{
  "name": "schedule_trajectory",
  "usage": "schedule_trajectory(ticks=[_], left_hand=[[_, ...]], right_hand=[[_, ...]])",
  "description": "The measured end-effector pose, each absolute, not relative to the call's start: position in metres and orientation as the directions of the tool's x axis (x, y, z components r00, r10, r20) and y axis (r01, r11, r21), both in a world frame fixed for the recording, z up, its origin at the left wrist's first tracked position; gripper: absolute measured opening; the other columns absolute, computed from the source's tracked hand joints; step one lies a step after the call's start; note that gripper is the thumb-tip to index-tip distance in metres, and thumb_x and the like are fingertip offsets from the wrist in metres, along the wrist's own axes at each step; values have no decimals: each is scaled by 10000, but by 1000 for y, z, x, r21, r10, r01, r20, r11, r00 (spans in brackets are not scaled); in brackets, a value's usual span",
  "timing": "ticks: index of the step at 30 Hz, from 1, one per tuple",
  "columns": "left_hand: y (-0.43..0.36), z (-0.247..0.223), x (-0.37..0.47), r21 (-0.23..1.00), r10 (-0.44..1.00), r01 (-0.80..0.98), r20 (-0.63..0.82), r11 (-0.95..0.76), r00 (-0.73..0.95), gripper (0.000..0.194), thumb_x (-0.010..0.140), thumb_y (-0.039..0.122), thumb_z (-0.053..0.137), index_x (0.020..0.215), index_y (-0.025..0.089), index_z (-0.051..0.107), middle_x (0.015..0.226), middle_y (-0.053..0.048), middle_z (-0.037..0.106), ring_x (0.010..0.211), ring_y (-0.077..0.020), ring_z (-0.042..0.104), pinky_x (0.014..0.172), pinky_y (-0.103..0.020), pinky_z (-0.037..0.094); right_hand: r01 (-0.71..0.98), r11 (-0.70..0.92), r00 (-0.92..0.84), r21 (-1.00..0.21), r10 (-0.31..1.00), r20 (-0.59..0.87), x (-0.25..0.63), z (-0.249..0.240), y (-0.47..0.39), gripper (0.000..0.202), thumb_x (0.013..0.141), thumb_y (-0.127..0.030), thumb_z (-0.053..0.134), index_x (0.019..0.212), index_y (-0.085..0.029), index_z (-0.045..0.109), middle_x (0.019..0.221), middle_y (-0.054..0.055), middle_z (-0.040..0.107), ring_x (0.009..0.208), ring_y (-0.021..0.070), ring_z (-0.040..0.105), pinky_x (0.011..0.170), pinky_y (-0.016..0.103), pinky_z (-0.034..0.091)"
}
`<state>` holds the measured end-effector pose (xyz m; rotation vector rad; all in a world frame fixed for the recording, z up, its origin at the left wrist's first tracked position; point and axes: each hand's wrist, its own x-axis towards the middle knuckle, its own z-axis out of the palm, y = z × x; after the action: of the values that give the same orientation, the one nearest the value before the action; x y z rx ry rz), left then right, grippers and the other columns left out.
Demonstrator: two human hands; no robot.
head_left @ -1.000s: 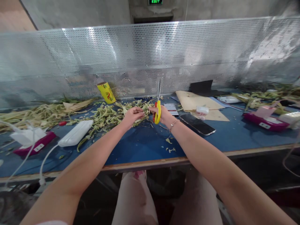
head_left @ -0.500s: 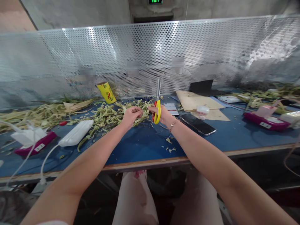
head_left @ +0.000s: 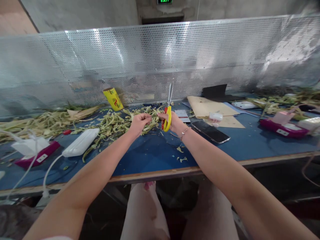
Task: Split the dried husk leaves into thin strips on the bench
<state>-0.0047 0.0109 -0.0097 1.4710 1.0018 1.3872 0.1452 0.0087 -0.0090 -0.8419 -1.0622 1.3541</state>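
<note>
My right hand (head_left: 175, 122) is wrapped round a pair of scissors (head_left: 167, 118) with yellow and red handles. The blades point up and away, towards the metal screen, and look closed together. Just to the left, my left hand (head_left: 139, 124) has thumb and fingers pinched together at the front of a heap of dried, pale green plant pieces (head_left: 113, 120). Whatever sits between those fingertips is too small to tell. A narrow gap separates the two hands.
A yellow tube (head_left: 113, 99) leans behind the heap. White power bank (head_left: 82, 142) and purple power strip (head_left: 38, 156) lie left. On the right are a black phone (head_left: 210, 131), brown paper (head_left: 207, 108) and another purple strip (head_left: 283, 129). A perforated metal screen (head_left: 160, 50) closes off the back.
The view has shifted very slightly. Both hands and the scissors keep almost the same place and pose.
</note>
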Motion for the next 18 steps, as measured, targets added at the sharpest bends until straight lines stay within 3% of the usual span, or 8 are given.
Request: schedule_trajectory(ticks=[12,18], left_hand=[[2,-3,0,955,957,59,291,-291,-2,97,521,191,647,571,138,582,451,48,488,435,-54,407,460,-202,340],[3,-6,-3,949,955,99,296,-298,37,106,549,221,641,539,146,567,459,35,509,440,-60,435,447,-199,317]], right_hand=[[-316,114,-61,-942,988,140,144,-12,10,465,506,-311,796,609,-202,355,422,-103,371,376,48,373,398,222,328],[-259,167,-31,-951,983,181,143,-16,15,481,472,-311,805,642,-201,369,437,-109,391,394,42,377,417,212,316]])
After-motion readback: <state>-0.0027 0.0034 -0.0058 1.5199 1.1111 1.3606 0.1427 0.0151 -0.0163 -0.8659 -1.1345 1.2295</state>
